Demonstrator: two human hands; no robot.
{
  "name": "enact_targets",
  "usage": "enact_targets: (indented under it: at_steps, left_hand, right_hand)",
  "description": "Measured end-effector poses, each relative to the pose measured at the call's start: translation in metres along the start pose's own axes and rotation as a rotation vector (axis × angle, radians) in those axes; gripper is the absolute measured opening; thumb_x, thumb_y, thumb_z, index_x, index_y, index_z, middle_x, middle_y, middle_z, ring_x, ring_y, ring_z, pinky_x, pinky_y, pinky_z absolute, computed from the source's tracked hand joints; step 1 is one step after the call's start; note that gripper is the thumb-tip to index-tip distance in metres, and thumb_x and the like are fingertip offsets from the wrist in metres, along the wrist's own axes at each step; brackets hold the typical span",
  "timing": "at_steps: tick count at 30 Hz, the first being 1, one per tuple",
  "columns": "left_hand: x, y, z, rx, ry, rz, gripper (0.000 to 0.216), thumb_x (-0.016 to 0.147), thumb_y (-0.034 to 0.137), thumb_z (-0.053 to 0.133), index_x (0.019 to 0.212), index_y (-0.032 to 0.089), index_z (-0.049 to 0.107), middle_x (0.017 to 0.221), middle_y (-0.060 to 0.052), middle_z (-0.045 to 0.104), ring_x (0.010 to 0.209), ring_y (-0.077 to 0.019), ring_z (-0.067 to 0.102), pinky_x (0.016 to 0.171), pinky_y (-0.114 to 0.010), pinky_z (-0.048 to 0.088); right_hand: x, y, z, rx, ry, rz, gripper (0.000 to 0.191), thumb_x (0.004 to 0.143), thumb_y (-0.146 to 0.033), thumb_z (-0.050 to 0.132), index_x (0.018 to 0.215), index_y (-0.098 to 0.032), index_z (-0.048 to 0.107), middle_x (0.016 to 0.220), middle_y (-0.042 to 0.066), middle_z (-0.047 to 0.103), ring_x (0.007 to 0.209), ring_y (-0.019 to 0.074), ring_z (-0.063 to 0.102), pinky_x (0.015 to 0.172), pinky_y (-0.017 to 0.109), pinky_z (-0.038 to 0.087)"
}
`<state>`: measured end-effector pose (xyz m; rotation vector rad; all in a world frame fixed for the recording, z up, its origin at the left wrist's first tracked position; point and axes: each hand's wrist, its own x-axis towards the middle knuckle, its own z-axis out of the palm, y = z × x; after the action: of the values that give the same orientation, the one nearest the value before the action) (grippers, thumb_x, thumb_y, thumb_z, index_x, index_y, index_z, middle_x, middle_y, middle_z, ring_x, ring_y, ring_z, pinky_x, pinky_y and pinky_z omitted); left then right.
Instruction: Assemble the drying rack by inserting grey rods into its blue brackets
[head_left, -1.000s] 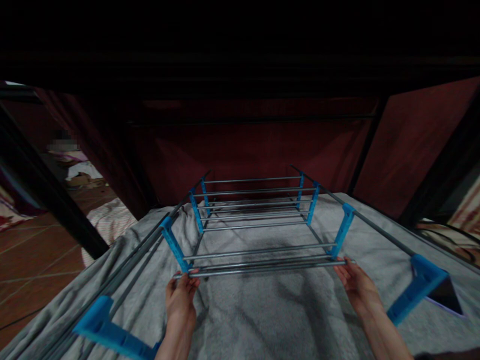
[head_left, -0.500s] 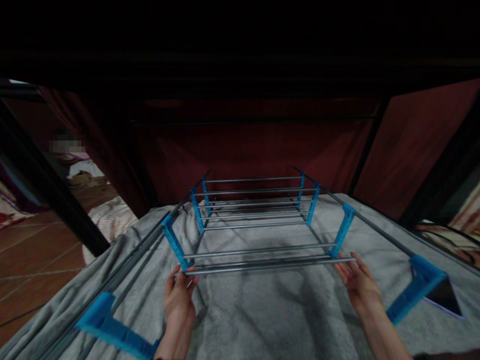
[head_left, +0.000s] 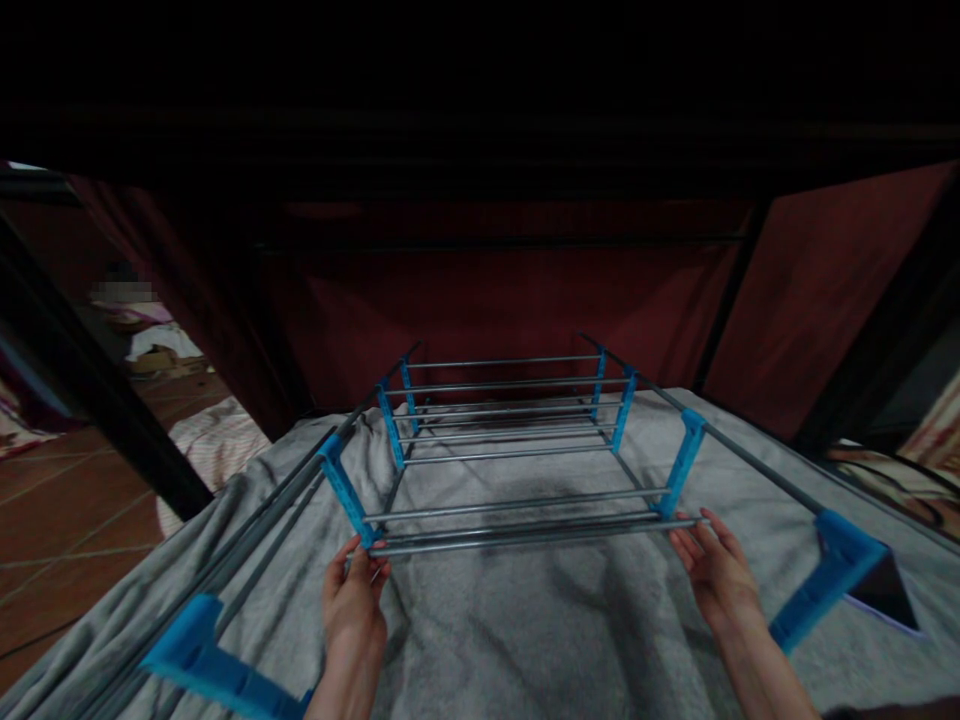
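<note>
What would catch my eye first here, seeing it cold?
The drying rack with bright blue joints, lying flat on a grey blanket in the middle, stands out against the dark red cloth behind. At its near edge, the left hand grips one end of the nearest rod and the right hand touches the other.

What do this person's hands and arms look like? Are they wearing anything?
The left hand and right hand are bare: no gloves, and no rings or watch that the dim light shows. The forearms are bare too, with no sleeves in view.
</note>
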<state>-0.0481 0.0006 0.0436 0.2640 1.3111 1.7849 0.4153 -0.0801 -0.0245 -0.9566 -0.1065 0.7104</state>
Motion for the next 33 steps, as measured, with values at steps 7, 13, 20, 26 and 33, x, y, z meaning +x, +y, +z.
enact_targets:
  at_steps: [7,13,20,26,33]
  left_hand:
    - [0.002,-0.001,-0.002,-0.057,0.007,0.009,0.019,0.099,0.007,0.059,0.096,0.021,0.071,0.078,-0.001,0.076,0.071,-0.0129,0.071,0.065,-0.020,0.058]
    - [0.008,-0.004,-0.006,-0.069,-0.012,-0.060,0.019,0.093,0.002,0.064,0.089,0.019,0.071,0.072,0.002,0.072,0.058,-0.0092,0.063,0.058,-0.016,0.054]
    - [0.005,-0.005,-0.006,-0.105,0.012,-0.153,0.020,0.096,0.004,0.068,0.081,0.018,0.065,0.066,0.004,0.066,0.052,-0.0086,0.060,0.051,-0.015,0.052]
    - [-0.003,-0.001,-0.002,-0.129,0.014,-0.196,0.026,0.100,0.002,0.063,0.079,0.017,0.063,0.063,0.005,0.062,0.048,-0.0070,0.059,0.048,-0.013,0.051]
    - [-0.007,0.000,0.001,-0.086,0.003,-0.201,0.025,0.101,-0.003,0.055,0.090,0.015,0.068,0.072,0.002,0.068,0.051,-0.0059,0.061,0.049,-0.012,0.053]
  right_hand:
    - [0.001,0.003,-0.003,-0.002,0.008,0.016,0.048,0.069,-0.018,0.091,0.111,-0.031,0.071,0.091,-0.003,0.083,0.084,0.0143,0.080,0.078,0.024,0.068]
    - [0.002,0.000,-0.005,0.031,0.038,0.028,0.042,0.067,-0.016,0.092,0.103,-0.028,0.073,0.083,-0.006,0.080,0.072,0.0124,0.076,0.072,0.024,0.068]
    - [0.007,-0.003,-0.008,0.064,0.118,0.075,0.038,0.065,-0.010,0.089,0.092,-0.027,0.069,0.076,-0.007,0.076,0.063,0.0122,0.073,0.064,0.025,0.068]
    - [0.010,-0.005,-0.011,0.056,0.136,0.134,0.033,0.069,-0.008,0.085,0.088,-0.028,0.067,0.075,-0.008,0.076,0.063,0.0116,0.073,0.064,0.024,0.068]
    - [0.010,-0.002,-0.013,0.044,0.102,0.152,0.026,0.076,-0.008,0.080,0.091,-0.027,0.072,0.077,-0.007,0.075,0.068,0.0105,0.075,0.068,0.021,0.068]
